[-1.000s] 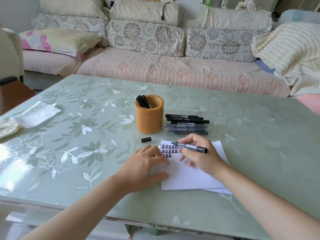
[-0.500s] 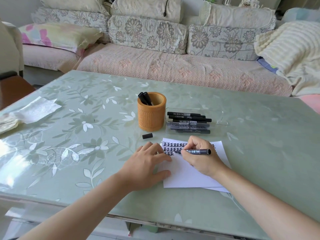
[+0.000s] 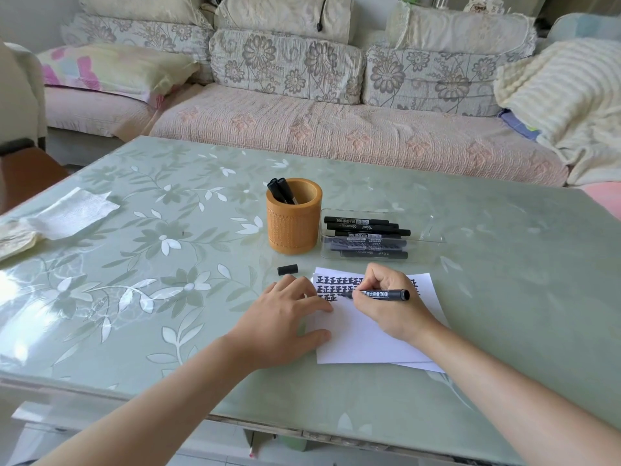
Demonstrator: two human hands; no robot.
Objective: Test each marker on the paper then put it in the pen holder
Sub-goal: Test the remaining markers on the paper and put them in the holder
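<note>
**A:** How far along? Two tested markers (image 3: 281,191) are seen standing in the pen holder (image 3: 294,227). Several more are stacked in the clear box (image 3: 426,230) at its 3 o'clock, judged untested.

**B:** One marker (image 3: 379,293) is being tried now. Rows of black marks are laid along the far edge of the paper (image 3: 363,338). Its cap (image 3: 288,269) is left at the paper's 11 o'clock.

**A:** And the grip?

**B:** The marker is pinched near its tip by the curled fingers of the right hand (image 3: 389,311), with its tail pointed to 3 o'clock. The paper's 9 o'clock edge is pressed by the left hand (image 3: 282,321), fingers flat and slightly spread.

Floral sofa (image 3: 302,105) behind green table (image 3: 504,264)
</note>
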